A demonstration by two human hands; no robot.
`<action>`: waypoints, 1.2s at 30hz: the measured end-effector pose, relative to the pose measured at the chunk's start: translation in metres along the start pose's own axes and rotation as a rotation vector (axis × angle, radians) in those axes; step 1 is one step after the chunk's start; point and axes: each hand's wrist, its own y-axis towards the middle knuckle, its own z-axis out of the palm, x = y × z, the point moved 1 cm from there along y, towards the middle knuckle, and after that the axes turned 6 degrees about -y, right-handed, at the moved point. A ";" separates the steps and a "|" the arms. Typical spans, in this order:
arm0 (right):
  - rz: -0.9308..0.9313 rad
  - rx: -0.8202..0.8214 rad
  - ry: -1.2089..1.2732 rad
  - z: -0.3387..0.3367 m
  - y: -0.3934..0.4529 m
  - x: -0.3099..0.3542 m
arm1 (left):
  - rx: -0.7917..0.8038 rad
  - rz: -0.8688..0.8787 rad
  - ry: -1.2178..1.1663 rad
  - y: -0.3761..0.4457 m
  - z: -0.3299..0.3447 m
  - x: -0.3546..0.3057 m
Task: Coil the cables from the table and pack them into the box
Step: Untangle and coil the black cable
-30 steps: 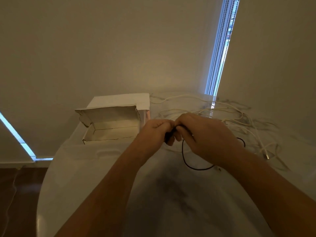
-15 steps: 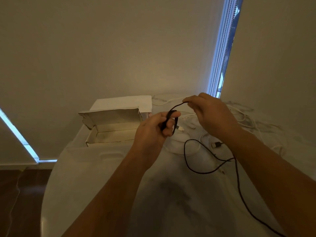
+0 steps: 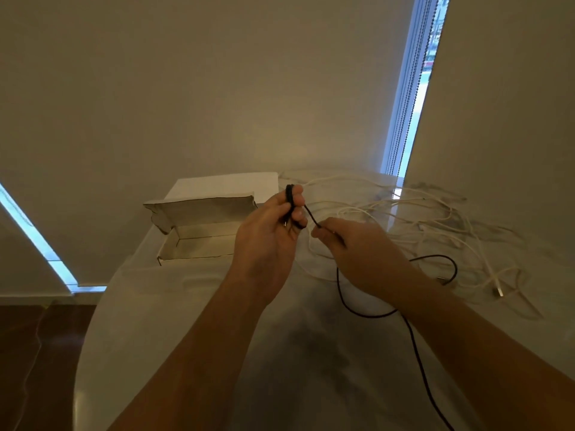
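White cables (image 3: 435, 219) lie tangled at the right on the table (image 3: 186, 306), the open box (image 3: 199, 231) at the left. My left hand (image 3: 267, 241) grips the upright black coil (image 3: 291, 206); my right hand (image 3: 357, 256) pinches its free strand.

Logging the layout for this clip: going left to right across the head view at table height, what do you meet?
Open cardboard box → left hand, gripping the coiled part of the black cable → right hand, pinching that cable's free run → loose white cables on the table.
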 end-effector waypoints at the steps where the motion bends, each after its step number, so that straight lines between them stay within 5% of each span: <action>1: -0.003 0.016 -0.012 -0.001 -0.002 0.005 | -0.007 0.007 -0.012 0.000 0.000 0.000; 11: -0.043 0.255 -0.070 -0.025 -0.036 0.042 | -0.056 0.146 0.044 0.008 -0.010 -0.013; 22: -0.234 -0.137 -0.048 -0.052 -0.028 0.035 | 0.068 0.097 0.500 -0.004 0.003 0.005; 36: -0.129 -0.242 -0.148 -0.058 -0.018 0.004 | 0.279 0.014 0.779 -0.013 0.004 0.012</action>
